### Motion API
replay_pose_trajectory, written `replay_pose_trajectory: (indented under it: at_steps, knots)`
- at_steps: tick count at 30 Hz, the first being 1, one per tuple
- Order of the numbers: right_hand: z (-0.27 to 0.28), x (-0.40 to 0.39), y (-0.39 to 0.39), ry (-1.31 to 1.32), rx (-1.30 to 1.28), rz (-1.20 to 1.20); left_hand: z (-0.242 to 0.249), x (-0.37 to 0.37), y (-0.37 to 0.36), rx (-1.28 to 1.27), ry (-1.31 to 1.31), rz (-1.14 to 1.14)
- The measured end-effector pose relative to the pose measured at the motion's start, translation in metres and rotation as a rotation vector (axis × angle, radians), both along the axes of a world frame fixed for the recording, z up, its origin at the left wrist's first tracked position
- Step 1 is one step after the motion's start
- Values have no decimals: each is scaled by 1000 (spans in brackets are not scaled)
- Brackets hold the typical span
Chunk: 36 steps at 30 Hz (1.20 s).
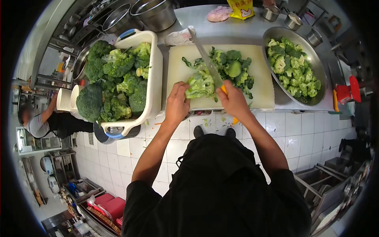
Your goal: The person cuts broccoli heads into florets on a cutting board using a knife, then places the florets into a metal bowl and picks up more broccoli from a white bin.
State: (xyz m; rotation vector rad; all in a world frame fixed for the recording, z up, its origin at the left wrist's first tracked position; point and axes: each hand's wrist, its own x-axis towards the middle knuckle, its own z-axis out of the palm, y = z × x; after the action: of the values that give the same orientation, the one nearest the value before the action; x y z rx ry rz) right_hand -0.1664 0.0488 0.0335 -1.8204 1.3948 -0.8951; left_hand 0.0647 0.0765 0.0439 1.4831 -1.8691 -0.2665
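My right hand (233, 100) grips the orange handle of a kitchen knife (206, 59), its blade slanting up and left over the cutting board (177, 63). Beneath and left of the blade lies a piece of broccoli (200, 85), pale green and partly cut. My left hand (177, 102) has its fingers closed on the near left side of that piece. Just right of the blade, broccoli trimmings and leaves (246, 75) are heaped around a thick cut stem (235, 68). What my left fingertips press on is partly hidden.
A white tub (155, 75) piled with broccoli heads (90, 98) stands at left. On the right is a steel bowl (321, 65) of cut florets (294, 71). Behind the board lie a cloth (179, 37) and a yellow bag (241, 8). Another person (37, 122) stands far left.
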Motion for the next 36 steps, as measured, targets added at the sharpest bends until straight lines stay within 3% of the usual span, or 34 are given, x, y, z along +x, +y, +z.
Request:
replay_pose_trajectory:
  at_steps: [3, 6, 11, 20, 23, 26, 29, 32, 36]
  knots:
    - [5, -11, -16, 45, -8, -114, -25, 7, 2, -32, 74, 29]
    - [12, -8, -5, 42, 13, -78, -42, 11, 5, -55, 95, 58]
    - [8, 19, 30, 80, -36, 90, -46, 9, 10, -16, 129, 74]
    - [-10, 26, 32, 130, -50, 67, -30, 2, 8, -95, 124, 8]
    - [17, 28, 32, 81, -63, 8, -29, 1, 8, -82, 125, 10]
    - [52, 34, 35, -124, -232, -91, -30, 2, 8, -64, 128, 12]
    - [39, 40, 41, -93, -258, -124, -30, 3, 7, -55, 138, 13]
    - [-43, 37, 39, 137, 4, 25, -35, 4, 8, -75, 115, 17]
    - [-42, 39, 37, 114, -7, 27, -48, 7, 12, -20, 165, 86]
